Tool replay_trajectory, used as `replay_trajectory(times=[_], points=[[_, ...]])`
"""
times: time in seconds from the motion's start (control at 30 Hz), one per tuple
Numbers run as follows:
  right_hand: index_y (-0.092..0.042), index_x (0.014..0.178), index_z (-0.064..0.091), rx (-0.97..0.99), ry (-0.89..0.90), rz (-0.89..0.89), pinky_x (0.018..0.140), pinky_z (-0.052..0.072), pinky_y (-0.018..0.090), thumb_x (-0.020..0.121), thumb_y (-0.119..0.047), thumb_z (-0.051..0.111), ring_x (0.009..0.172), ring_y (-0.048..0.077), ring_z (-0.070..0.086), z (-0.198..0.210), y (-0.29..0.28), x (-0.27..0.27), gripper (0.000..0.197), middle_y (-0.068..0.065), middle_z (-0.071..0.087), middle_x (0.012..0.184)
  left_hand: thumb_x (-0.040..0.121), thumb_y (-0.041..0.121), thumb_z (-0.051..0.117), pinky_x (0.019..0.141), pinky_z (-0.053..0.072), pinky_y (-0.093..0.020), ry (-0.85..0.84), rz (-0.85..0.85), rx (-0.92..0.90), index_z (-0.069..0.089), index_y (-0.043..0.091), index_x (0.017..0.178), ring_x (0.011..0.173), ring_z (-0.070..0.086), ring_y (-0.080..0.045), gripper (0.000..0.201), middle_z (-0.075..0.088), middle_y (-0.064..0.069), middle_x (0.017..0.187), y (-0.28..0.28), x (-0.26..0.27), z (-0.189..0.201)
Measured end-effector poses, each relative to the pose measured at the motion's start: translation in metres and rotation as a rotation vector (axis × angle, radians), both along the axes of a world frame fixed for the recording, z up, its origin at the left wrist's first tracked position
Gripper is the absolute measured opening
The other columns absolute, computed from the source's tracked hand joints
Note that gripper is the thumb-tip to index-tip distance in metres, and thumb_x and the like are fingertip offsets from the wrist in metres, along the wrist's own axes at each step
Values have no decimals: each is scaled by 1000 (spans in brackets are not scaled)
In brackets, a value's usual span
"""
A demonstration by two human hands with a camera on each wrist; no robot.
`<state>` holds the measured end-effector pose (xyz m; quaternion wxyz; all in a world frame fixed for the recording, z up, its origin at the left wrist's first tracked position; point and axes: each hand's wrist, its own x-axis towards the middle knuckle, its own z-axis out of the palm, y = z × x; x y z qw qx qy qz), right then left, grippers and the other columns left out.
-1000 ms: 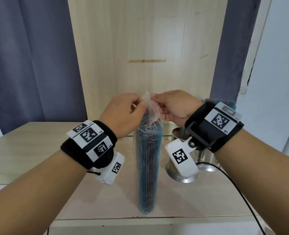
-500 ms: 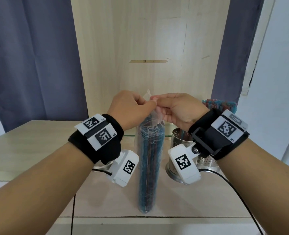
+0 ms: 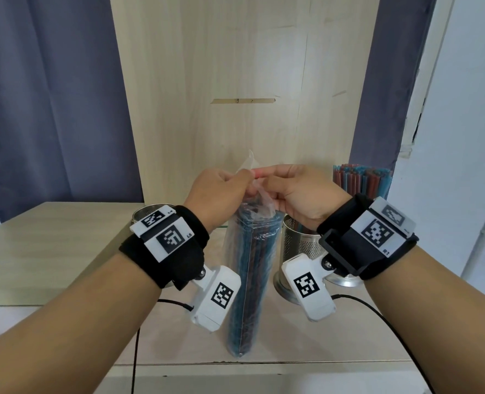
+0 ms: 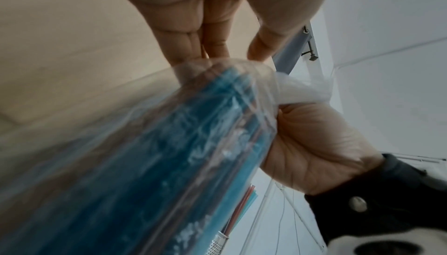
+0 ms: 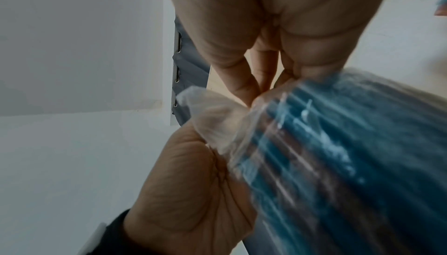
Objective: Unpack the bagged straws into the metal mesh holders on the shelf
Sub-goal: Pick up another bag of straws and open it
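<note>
A tall clear plastic bag of blue and red straws [image 3: 248, 282] stands upright on the wooden shelf [image 3: 64, 251], near its front edge. Both hands meet at the bag's crumpled top flap [image 3: 248, 163]. My left hand [image 3: 221, 191] pinches the flap from the left, and my right hand [image 3: 295, 191] pinches it from the right. In the left wrist view the bag [image 4: 145, 163] fills the lower left, with the right hand [image 4: 314, 144] gripping its twisted top. In the right wrist view the bag [image 5: 338, 163] lies lower right and the left hand [image 5: 193, 182] holds the flap.
A perforated metal holder [image 3: 299, 245] stands just right of the bag. Behind my right wrist another holder [image 3: 346, 277] carries red and blue straws [image 3: 362, 180]. A third holder's rim [image 3: 143, 213] shows behind my left wrist. A wooden back panel [image 3: 235, 81] and curtains lie beyond.
Both hands have risen slightly and drawn closer together at the bag's top, still pinching the flap. The bag stays upright in the same spot.
</note>
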<state>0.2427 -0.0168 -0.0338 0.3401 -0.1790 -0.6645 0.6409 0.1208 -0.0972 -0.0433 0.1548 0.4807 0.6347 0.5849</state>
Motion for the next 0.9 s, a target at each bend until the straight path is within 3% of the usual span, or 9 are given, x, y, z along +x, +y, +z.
replay_trajectory(times=[0.07, 0.17, 0.2, 0.3, 0.4, 0.53, 0.7, 0.83, 0.9], points=[[-4, 93, 69, 13, 8, -5, 74, 58, 25, 91, 9, 53, 63, 13, 66, -1, -1, 0, 21, 8, 71, 71, 73, 45, 66, 80, 57, -46, 9, 1, 5, 76, 6, 70, 77, 70, -38, 40, 71, -27, 86, 0, 1, -1], [-4, 92, 68, 17, 20, -13, 64, 58, 17, 93, 8, 54, 59, 10, 66, -2, -2, 1, 19, 7, 71, 70, 79, 31, 66, 67, 50, -34, 31, 2, -10, 76, 9, 64, 64, 59, -22, 29, 70, -26, 77, -1, -1, 0], [-4, 93, 68, 18, 24, -12, 63, 57, 16, 93, 7, 54, 59, 9, 66, -3, -2, 1, 18, 6, 72, 69, 76, 32, 64, 67, 49, -33, 20, 7, -21, 75, 11, 61, 63, 58, -21, 28, 68, -21, 71, 0, -1, 0], [-2, 92, 68, 28, 31, -33, 59, 55, 15, 92, 5, 56, 56, 7, 65, -4, -2, 0, 14, 5, 70, 67, 69, 37, 60, 63, 43, -32, -14, 12, -33, 67, -2, 62, 60, 49, -21, 40, 56, -12, 64, 1, -3, -2], [-2, 88, 67, 47, 38, -72, 58, 53, 16, 92, 4, 57, 57, 8, 65, -6, -2, -1, 12, 5, 69, 66, 86, 24, 62, 57, 41, -28, -2, -47, -20, 65, 15, 55, 56, 48, -17, 32, 56, -6, 61, 2, -7, -8], [0, 85, 66, 63, 48, -104, 59, 54, 18, 90, 4, 57, 60, 11, 66, -9, 0, 1, 11, 4, 68, 63, 97, 14, 56, 73, 52, -25, -16, -160, -6, 71, 16, 77, 68, 62, -11, 25, 70, -4, 77, 1, -7, -14], [-3, 81, 67, 143, 11, -134, 51, 48, 16, 88, 7, 55, 51, 7, 61, -12, -2, 1, 17, 0, 66, 56, 94, 10, 59, 83, 50, -35, -84, -174, 4, 72, 13, 77, 73, 63, -18, 22, 71, -11, 81, 3, -7, -15], [-4, 81, 66, 119, 60, -109, 57, 52, 20, 90, 1, 60, 57, 11, 63, -14, -3, 1, 12, 3, 67, 63, 94, 13, 60, 88, 51, -37, -103, -183, -8, 73, 10, 81, 80, 64, -22, 19, 72, -17, 89, 3, -7, -14], [-9, 83, 65, 153, 55, -125, 66, 54, 27, 81, -9, 72, 63, 15, 63, -15, -2, 1, 7, 4, 67, 68, 94, 11, 60, 81, 52, -32, -83, -179, 9, 71, 8, 85, 77, 65, -18, 15, 72, -14, 88, 2, -5, -14]])
